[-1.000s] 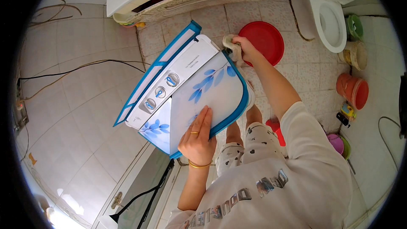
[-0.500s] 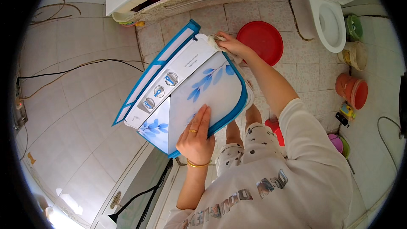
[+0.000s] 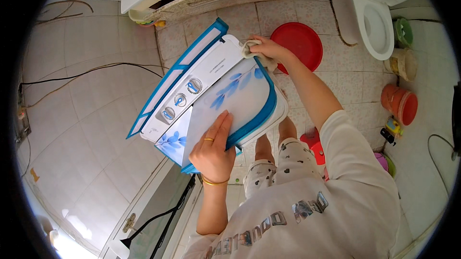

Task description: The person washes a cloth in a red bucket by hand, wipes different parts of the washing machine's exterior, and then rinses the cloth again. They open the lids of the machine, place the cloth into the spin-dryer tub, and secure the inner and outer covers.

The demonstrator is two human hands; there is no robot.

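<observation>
A white twin-tub washing machine point(image 3: 261, 133) stands in front of me, with a control panel of round knobs point(image 3: 180, 99). Its larger lid point(image 3: 240, 96), pale with blue leaves and a blue border, is tilted up a little, so the white rim shows along the near right side. My left hand point(image 3: 211, 149) grips the lid's near edge, fingers straight on top and the thumb hidden. A smaller leaf-patterned lid point(image 3: 170, 144) lies to its left, partly covered. At the far right corner my right hand point(image 3: 266, 50) holds a pale cloth point(image 3: 250, 48) against the machine.
A red basin point(image 3: 300, 45) sits on the tiled floor beyond my right forearm, near a toilet point(image 3: 376, 31). Several buckets, including a red one point(image 3: 401, 104), line the right wall. A red plastic item point(image 3: 313, 144) stands by my legs. A black cable point(image 3: 96, 72) crosses the left wall.
The larger lid has risen slightly at its near edge, baring more white rim. My left hand has moved a little left with it. The cloth and right hand have shifted slightly at the corner.
</observation>
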